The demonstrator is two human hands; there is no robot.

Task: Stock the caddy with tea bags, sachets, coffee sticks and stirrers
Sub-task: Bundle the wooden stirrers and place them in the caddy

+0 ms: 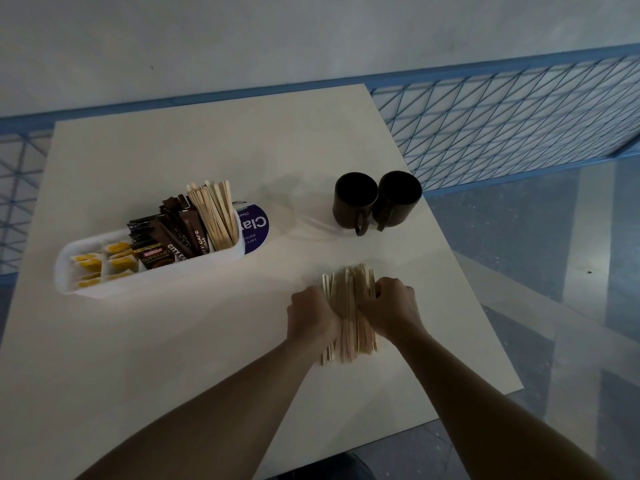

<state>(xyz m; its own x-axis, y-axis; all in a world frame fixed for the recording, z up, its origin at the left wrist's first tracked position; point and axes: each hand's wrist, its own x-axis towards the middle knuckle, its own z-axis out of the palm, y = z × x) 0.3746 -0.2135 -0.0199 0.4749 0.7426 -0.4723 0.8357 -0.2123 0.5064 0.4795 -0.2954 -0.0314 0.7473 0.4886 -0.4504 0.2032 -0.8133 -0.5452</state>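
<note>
Both hands grasp one loose bundle of wooden stirrers (349,313) lying on the white table (207,341) — the left hand (313,315) and the right hand (393,308) curl around it from each side. The white caddy (69,268), well apart to the left, holds more stirrers, coffee sticks (173,233) and yellow tea bags (104,263).

The table (207,341) top is smooth, matt and off-white, laminate by its look. At 5 o'clock on it, the stirrers (349,285) are pale bare wood, dull and unvarnished. At 9 o'clock, the caddy (62,268) is milky, faintly translucent plastic with a soft sheen; its coffee sticks (180,233) are glossy brown film, its sachets (119,263) matt yellow and papery. At 2 o'clock, the mugs (355,202) are dark and matt. Beyond, the fence (502,116) is blue-painted metal wire; the floor (554,237) shines, polished.
</note>
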